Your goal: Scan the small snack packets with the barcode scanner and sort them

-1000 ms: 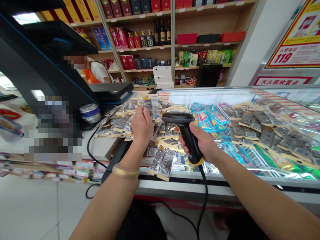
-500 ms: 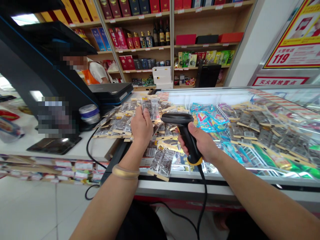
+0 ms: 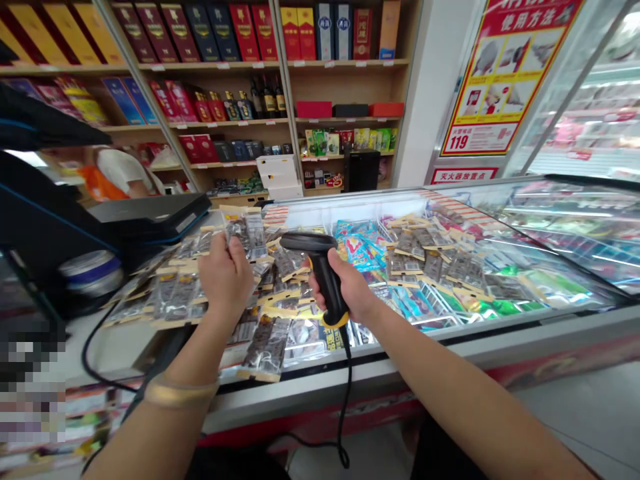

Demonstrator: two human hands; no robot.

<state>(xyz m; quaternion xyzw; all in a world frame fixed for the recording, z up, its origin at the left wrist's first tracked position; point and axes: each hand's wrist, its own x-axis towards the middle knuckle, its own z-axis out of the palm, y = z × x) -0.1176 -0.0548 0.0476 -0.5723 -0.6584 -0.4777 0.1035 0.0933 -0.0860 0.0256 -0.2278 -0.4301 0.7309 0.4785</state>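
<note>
My left hand (image 3: 227, 273) is closed on a clear snack packet (image 3: 246, 230) with dark contents and tan ends, held upright above a pile of similar packets (image 3: 175, 293). In my right hand (image 3: 345, 287) is a black and yellow barcode scanner (image 3: 327, 277), fingers wrapped round its handle. The scanner's head points left, toward the held packet, with a gap between them. A black cable hangs from the handle's base. Below and between my hands, another packet (image 3: 265, 347) lies at the front edge of the glass-topped freezer.
More dark packets (image 3: 435, 250) and blue packets (image 3: 363, 243) lie over the freezer (image 3: 450, 333). At left stand a checkout machine (image 3: 40, 200) and a stack of round tubs (image 3: 93, 273). A person in an orange garment (image 3: 103, 180) is behind the counter, before shelves of boxes (image 3: 225, 67).
The view has turned to the right, so the shelves and counter appear shifted left. Both hands keep their hold on the packet and the scanner.
</note>
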